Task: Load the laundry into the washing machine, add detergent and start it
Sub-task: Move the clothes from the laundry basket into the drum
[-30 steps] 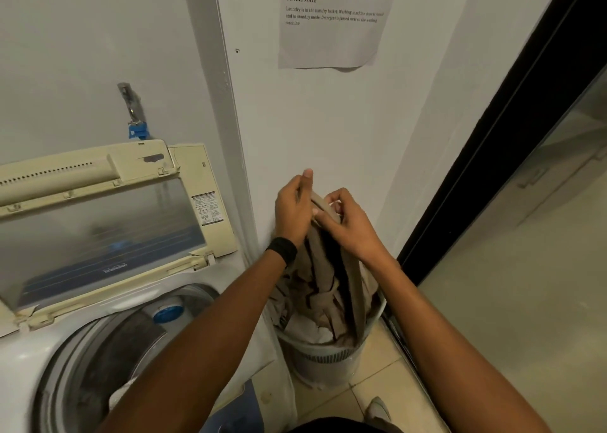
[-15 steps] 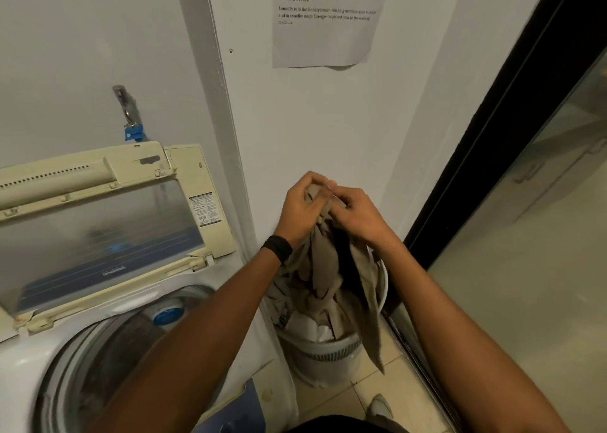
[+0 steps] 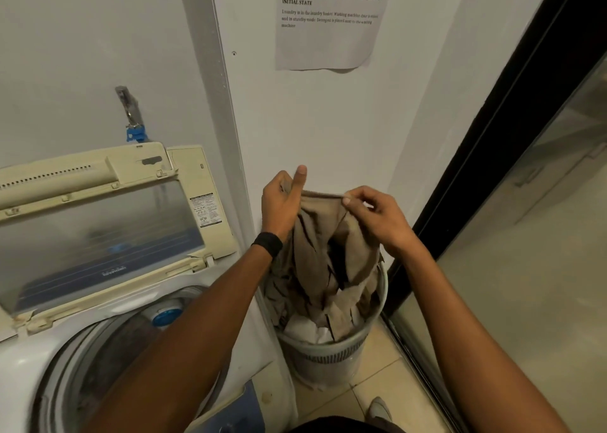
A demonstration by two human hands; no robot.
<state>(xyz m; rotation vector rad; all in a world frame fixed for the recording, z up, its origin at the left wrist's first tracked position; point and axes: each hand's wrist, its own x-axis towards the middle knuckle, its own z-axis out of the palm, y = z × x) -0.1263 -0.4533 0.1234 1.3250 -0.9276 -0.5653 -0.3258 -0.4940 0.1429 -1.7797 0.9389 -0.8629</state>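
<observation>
Here, from the head camera, you hold a crumpled beige garment (image 3: 328,245) over the round, slatted grey plastic laundry basket (image 3: 328,353), which stands on the tan tiled floor (image 3: 371,390) just beside the washing machine (image 3: 19,367). The soft, creased cloth hangs from its top hem, its lower folds resting in the basket on white laundry (image 3: 305,329). Your left hand (image 3: 282,202), a black wristband (image 3: 267,243) at the wrist, curls its fingers round one end of the hem with the thumb pointing upward. Your right hand (image 3: 377,215) pinches the other end between thumb and forefinger, the remaining fingers loosely bent. The top-loading machine has a glossy white body and a yellowed cream lid (image 3: 98,235) with a tinted window, raised and leaning back toward the wall. Below it the round drum (image 3: 108,350) lies open. A printed paper notice (image 3: 328,31) hangs on the wall above your hands.
</observation>
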